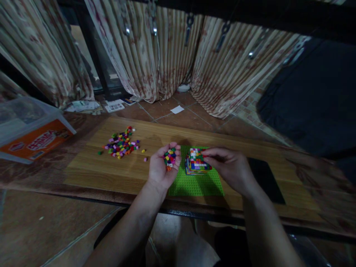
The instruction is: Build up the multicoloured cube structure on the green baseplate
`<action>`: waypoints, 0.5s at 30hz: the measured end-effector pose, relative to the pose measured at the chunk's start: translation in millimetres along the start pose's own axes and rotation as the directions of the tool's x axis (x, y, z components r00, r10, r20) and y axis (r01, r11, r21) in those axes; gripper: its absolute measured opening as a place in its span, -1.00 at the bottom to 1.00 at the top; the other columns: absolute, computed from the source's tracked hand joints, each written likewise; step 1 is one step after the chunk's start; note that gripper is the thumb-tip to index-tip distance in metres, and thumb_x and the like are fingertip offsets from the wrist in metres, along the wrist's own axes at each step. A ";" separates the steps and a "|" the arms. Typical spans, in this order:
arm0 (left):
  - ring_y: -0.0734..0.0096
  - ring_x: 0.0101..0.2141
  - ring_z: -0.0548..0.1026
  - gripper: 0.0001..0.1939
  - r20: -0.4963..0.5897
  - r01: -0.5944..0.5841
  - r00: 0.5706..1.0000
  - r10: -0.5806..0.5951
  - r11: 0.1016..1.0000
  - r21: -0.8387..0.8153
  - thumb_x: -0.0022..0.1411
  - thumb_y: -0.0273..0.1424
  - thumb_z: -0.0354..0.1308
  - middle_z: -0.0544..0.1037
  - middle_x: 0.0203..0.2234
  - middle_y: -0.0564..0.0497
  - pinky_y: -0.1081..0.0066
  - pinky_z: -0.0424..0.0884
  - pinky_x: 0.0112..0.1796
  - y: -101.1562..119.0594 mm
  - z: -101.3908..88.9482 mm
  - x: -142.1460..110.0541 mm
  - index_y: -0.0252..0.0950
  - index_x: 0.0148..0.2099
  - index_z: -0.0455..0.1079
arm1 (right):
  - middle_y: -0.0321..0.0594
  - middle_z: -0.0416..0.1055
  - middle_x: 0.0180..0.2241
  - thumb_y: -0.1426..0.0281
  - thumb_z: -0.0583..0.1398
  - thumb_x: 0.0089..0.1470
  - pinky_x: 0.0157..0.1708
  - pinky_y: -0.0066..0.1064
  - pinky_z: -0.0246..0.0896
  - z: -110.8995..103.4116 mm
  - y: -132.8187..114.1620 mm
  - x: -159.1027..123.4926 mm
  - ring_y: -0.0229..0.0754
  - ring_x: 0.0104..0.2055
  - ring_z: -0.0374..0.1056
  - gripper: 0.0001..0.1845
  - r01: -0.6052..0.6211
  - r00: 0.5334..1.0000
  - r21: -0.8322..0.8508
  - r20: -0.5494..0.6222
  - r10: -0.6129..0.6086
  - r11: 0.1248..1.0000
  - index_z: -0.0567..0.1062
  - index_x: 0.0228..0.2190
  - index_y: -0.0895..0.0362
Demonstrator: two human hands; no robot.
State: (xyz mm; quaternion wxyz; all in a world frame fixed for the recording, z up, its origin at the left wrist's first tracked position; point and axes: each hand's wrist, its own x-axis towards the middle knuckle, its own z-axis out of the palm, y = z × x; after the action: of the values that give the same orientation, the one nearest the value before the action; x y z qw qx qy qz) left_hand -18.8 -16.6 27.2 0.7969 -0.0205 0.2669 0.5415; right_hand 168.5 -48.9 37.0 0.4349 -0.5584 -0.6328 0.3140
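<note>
Right fingers: thumb and index drawn close together at the right side of the build. Whether they pinch a brick cannot be told. The right hand is above the plate's right edge.

Left fingers: side by side, lightly curled. The left hand is palm up at the plate's left edge, cupping a heap of small mixed-colour bricks.

The build, a block of stacked multicoloured bricks, stands on the far half of the green plate.

The plate lies on a wood board, which rests on the cloth-covered bench. Left of the plate: a loose pile of bricks, with a few strays on the near side. Farther left: a clear tub with an orange label. Right of the plate: a black pad. Beyond the plate: a white paper, then striped curtains.
</note>
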 end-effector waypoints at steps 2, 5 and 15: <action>0.60 -0.58 0.42 -0.76 -0.002 0.004 1.000 -0.004 1.000 -0.004 0.26 -0.55 -0.04 0.48 -0.54 -0.06 0.66 0.39 -0.57 0.3 0.0 -0.3 -0.46 -0.39 0.42 | -0.25 0.59 -0.31 0.42 0.25 0.03 -0.26 -0.33 0.37 4.3 -1.2 -0.8 -0.17 -0.29 0.50 -0.87 0.030 1.000 -0.104 0.010 -0.029 0.994 0.61 -0.34 0.06; 0.60 -0.59 0.41 -0.75 -0.005 0.003 1.000 -0.003 1.000 -0.003 0.26 -0.55 -0.05 0.47 -0.55 -0.06 0.67 0.38 -0.58 0.8 0.9 -1.3 -0.45 -0.40 0.41 | -0.25 0.57 -0.33 0.52 0.20 0.04 -0.28 -0.36 0.34 8.1 -2.7 -0.6 -0.19 -0.31 0.49 -0.83 0.137 0.991 -0.295 0.039 -0.131 0.946 0.60 -0.36 0.07; 0.60 -0.60 0.40 -0.77 0.001 0.010 1.000 -0.010 1.000 -0.011 0.26 -0.54 -0.04 0.47 -0.54 -0.06 0.66 0.37 -0.59 2.6 0.9 -1.2 -0.45 -0.39 0.40 | -0.22 0.52 -0.33 0.60 0.18 0.04 -0.28 -0.40 0.32 8.0 -1.8 2.0 -0.22 -0.31 0.46 -0.80 0.330 0.944 -0.479 0.145 -0.298 0.813 0.57 -0.46 0.11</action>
State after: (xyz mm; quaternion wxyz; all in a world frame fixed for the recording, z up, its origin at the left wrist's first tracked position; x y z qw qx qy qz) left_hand -21.1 -16.3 29.2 0.7997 -0.0258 0.2633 0.5390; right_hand 160.5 -46.6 35.6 0.3021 -0.5288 -0.7889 0.0821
